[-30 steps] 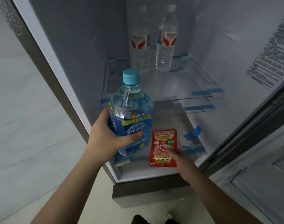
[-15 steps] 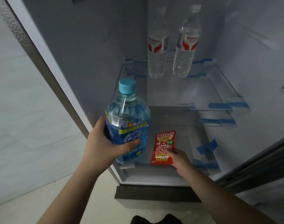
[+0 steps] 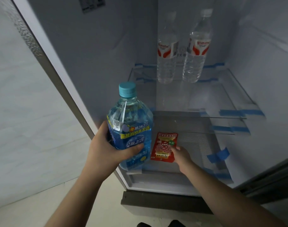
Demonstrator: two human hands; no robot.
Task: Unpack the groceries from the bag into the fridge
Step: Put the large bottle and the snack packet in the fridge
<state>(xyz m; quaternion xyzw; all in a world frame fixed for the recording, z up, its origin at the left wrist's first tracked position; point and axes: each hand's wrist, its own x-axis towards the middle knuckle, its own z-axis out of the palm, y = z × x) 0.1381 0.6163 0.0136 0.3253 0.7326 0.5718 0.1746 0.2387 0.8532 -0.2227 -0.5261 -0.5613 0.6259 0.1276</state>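
Note:
My left hand (image 3: 105, 149) grips a large blue-labelled drink bottle (image 3: 129, 126) with a light blue cap, held upright at the open fridge's lower left front. My right hand (image 3: 181, 154) pinches the right edge of a red snack packet (image 3: 163, 147), which is over the ribbed bottom floor (image 3: 200, 145) of the fridge. Whether the packet rests on the floor or hangs just above it I cannot tell. Two clear water bottles (image 3: 167, 53) (image 3: 196, 51) with red-and-white labels stand at the back of the glass shelf (image 3: 222, 95) above. The grocery bag is out of view.
Blue tape strips (image 3: 241, 113) hold the glass shelves at their edges. The fridge's left wall edge (image 3: 46, 51) slants beside the blue bottle. A pale tiled wall and floor (image 3: 25, 128) lie to the left. The fridge door frame (image 3: 271, 182) sits at the lower right.
My view has shifted closer and a little left into the fridge. Both hands have pushed slightly further in, the packet moving deeper over the bottom floor. Both grips are unchanged.

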